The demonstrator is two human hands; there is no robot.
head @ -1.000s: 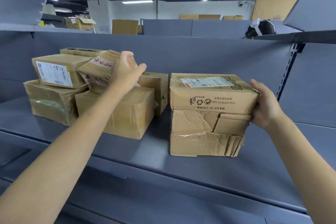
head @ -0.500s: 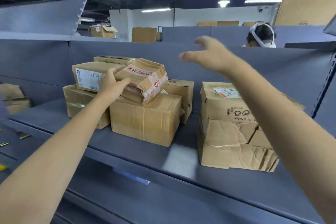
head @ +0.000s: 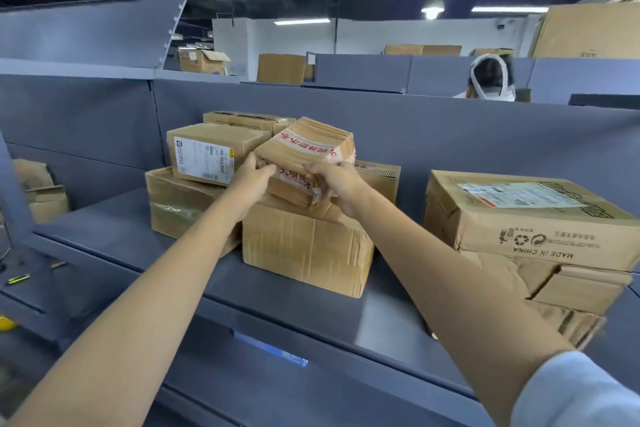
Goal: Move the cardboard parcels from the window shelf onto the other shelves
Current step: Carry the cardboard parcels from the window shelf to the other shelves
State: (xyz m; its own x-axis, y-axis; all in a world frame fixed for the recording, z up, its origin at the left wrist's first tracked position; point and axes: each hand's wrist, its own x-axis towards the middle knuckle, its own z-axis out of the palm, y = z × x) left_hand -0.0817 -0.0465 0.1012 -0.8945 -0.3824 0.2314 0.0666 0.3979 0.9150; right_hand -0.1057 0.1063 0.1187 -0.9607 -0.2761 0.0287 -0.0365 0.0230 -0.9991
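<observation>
A small cardboard parcel with red-printed white tape (head: 306,146) sits tilted on top of a larger plain carton (head: 304,250) on the grey shelf (head: 114,236). My left hand (head: 254,177) grips its left near corner and my right hand (head: 337,180) grips its right near edge, fingers curled round the cardboard. Left of it lies a parcel with a white shipping label (head: 211,151) on a plastic-wrapped box (head: 176,204). At the right stands a "MADE IN CHINA" carton (head: 526,218) on a crushed box (head: 575,295).
More boxes sit behind the held parcel against the shelf's back panel (head: 415,135). A lower shelf ledge (head: 270,350) runs in front. Torn cardboard (head: 38,187) lies in the bay at far left. A person's head (head: 490,78) shows beyond the partition.
My right hand left the "MADE IN CHINA" carton, swung left through the air and now grips the taped parcel. My left hand shifted to that parcel's near left corner.
</observation>
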